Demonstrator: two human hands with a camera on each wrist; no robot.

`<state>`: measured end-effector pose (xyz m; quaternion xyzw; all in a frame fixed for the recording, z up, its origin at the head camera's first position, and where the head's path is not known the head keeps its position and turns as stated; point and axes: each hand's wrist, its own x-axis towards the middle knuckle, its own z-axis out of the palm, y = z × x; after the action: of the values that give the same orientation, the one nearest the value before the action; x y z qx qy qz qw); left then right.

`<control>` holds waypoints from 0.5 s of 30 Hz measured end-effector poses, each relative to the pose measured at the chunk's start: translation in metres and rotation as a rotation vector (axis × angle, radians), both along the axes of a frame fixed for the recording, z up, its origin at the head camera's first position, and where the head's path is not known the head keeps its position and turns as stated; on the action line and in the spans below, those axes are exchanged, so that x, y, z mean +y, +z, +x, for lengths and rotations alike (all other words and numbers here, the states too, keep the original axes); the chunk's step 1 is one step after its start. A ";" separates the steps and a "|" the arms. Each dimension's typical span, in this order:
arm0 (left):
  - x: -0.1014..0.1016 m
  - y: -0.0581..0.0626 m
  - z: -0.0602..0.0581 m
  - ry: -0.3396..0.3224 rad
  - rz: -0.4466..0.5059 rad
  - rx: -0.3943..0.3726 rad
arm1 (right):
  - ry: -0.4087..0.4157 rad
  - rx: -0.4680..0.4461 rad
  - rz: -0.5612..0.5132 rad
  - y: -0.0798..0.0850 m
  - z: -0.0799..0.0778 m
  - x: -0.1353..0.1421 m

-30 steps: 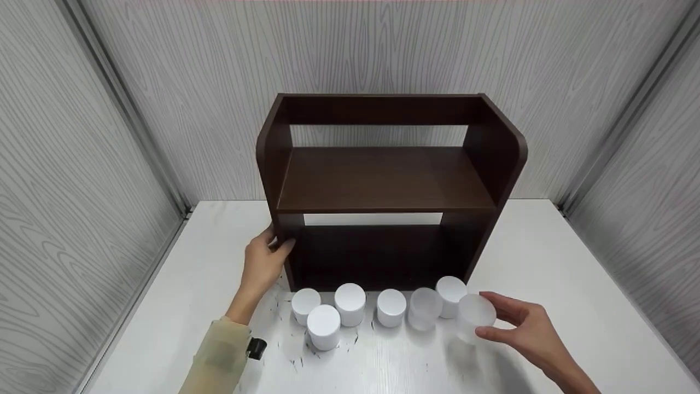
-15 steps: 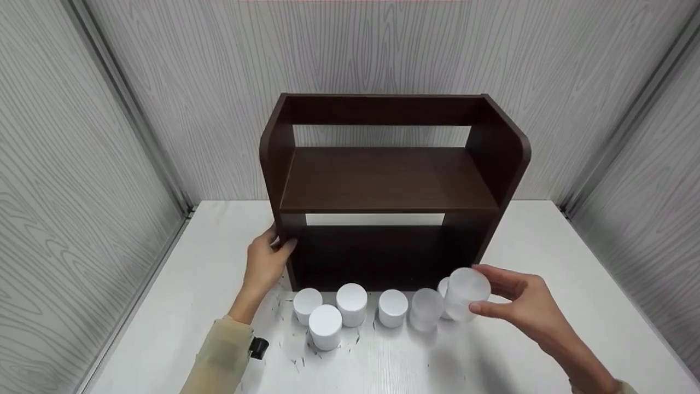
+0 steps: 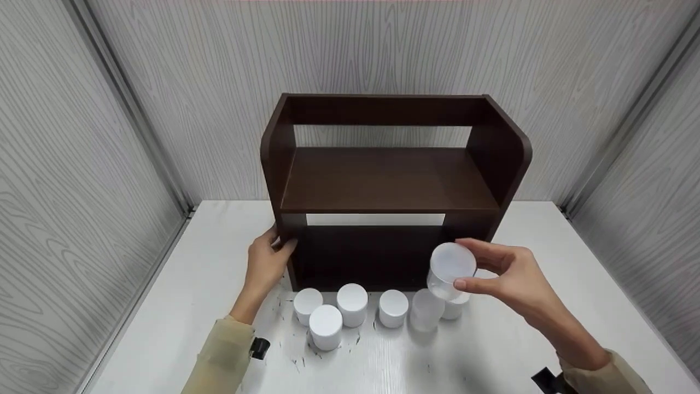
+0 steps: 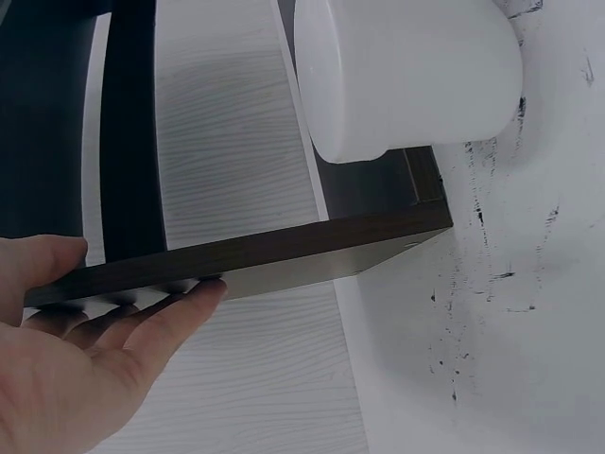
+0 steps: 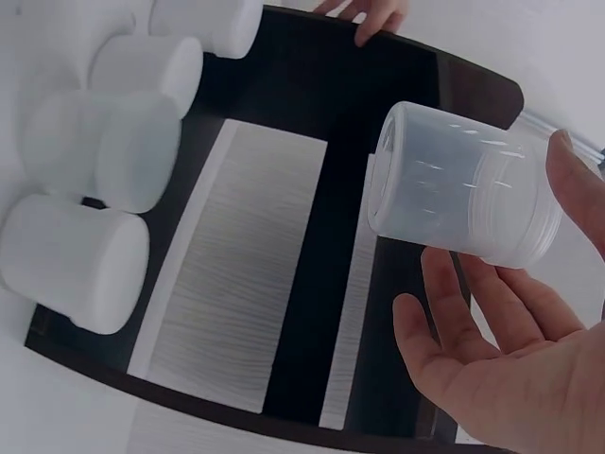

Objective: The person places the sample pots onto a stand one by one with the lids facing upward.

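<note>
A dark brown two-tier shelf (image 3: 391, 183) stands upright on the white table. My left hand (image 3: 264, 265) grips the edge of its left side panel (image 4: 255, 248), thumb on the inner face and fingers on the outer. A translucent lidded jar (image 3: 451, 268) is pinched between thumb and fingers of my right hand (image 3: 514, 276), raised before the shelf's lower right opening. In the right wrist view this frosted jar (image 5: 454, 184) shows a ribbed band near one end. Below it, a second translucent jar (image 3: 426, 312) and a white jar (image 3: 454, 309) stand on the table.
Several white jars stand before the shelf, among them one at the front (image 3: 326, 328), one behind it (image 3: 352, 306) and one nearer the middle (image 3: 393, 310). Grey wood-patterned walls (image 3: 383, 46) enclose the white table (image 3: 180, 306) at back and sides.
My right hand has lifted the translucent jar up from the right end of the row and moved it slightly left and towards the shelf. The left hand keeps its hold on the shelf.
</note>
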<state>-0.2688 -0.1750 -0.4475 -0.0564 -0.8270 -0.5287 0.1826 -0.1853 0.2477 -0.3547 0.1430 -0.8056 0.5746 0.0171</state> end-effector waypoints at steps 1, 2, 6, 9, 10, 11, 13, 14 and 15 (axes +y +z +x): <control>0.000 0.000 0.000 -0.001 -0.003 -0.001 | 0.004 0.001 -0.005 0.003 -0.001 -0.002; 0.000 0.000 0.000 -0.002 -0.006 -0.002 | 0.006 0.001 -0.007 0.005 -0.002 -0.003; 0.001 0.001 -0.001 0.006 -0.005 -0.006 | 0.012 0.004 -0.012 0.016 -0.008 -0.012; 0.001 0.001 -0.001 0.014 0.000 -0.013 | 0.023 -0.006 -0.024 0.024 -0.012 -0.019; 0.001 0.001 -0.001 0.014 0.004 -0.016 | 0.027 -0.011 -0.030 0.027 -0.013 -0.022; 0.001 0.001 -0.001 0.013 0.008 -0.017 | 0.031 -0.016 -0.036 0.030 -0.015 -0.024; 0.000 0.000 -0.001 0.012 0.012 -0.018 | 0.041 -0.019 -0.050 0.035 -0.019 -0.029; 0.000 0.000 -0.001 0.011 0.012 -0.018 | 0.047 -0.020 -0.058 0.038 -0.021 -0.031; 0.000 0.000 -0.001 0.009 0.013 -0.015 | 0.050 -0.019 -0.065 0.040 -0.024 -0.033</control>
<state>-0.2697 -0.1746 -0.4473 -0.0476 -0.8250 -0.5339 0.1791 -0.2091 0.2146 -0.3147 0.1570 -0.7827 0.6023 -0.0005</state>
